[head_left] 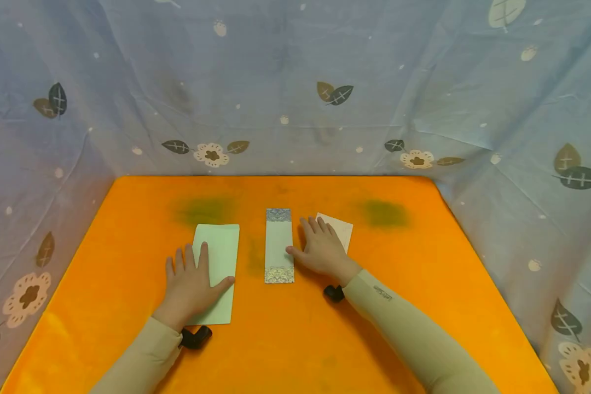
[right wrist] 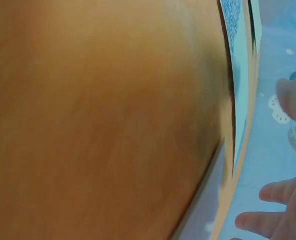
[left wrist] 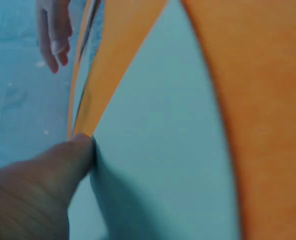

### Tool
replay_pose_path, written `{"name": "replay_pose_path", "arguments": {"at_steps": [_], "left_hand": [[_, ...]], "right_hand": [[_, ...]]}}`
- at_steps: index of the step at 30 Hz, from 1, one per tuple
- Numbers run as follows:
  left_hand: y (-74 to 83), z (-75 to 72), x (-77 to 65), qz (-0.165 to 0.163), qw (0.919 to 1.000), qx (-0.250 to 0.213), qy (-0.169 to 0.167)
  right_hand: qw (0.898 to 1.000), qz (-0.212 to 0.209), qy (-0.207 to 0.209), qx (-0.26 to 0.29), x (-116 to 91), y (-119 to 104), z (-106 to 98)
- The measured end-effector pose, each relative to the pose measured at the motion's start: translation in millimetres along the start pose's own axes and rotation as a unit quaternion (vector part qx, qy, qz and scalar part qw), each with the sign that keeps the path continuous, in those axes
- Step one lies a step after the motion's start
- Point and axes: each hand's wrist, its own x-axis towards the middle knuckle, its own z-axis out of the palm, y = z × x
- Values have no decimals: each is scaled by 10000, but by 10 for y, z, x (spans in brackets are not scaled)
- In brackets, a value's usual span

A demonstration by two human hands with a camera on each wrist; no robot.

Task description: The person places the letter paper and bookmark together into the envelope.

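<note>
In the head view my left hand lies over the left part of a pale green rectangular paper, fingers straight and spread. Its thumb reaches to the paper's right edge, and the left wrist view shows the thumb right at that edge. My right hand is spread with nothing gripped, between a narrow pale strip with lacy grey patterned ends and a small whitish paper. The right thumb overlaps the strip's right edge in the head view. The hand and wrist partly hide the whitish paper.
All three paper pieces lie on an orange table cover with dark greenish patches. A bluish-grey curtain printed with leaves and flowers hangs behind and on both sides. A black wrist device sits by the left cuff, another by the right.
</note>
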Motion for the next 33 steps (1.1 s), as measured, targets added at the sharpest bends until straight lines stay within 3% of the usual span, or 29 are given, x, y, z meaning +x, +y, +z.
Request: {"name": "replay_pose_path", "arguments": {"at_steps": [13, 25, 33], "left_hand": [[24, 44, 9, -177, 9996, 60, -197], [102, -20, 27, -9, 9990, 424, 145], [132, -70, 107, -102, 9983, 565, -39]], "right_hand": [[9992, -125, -322, -197, 102, -26, 112], [9953, -49, -906, 342, 371, -34, -73], [9925, 185, -1184, 228, 476, 18, -60]]}}
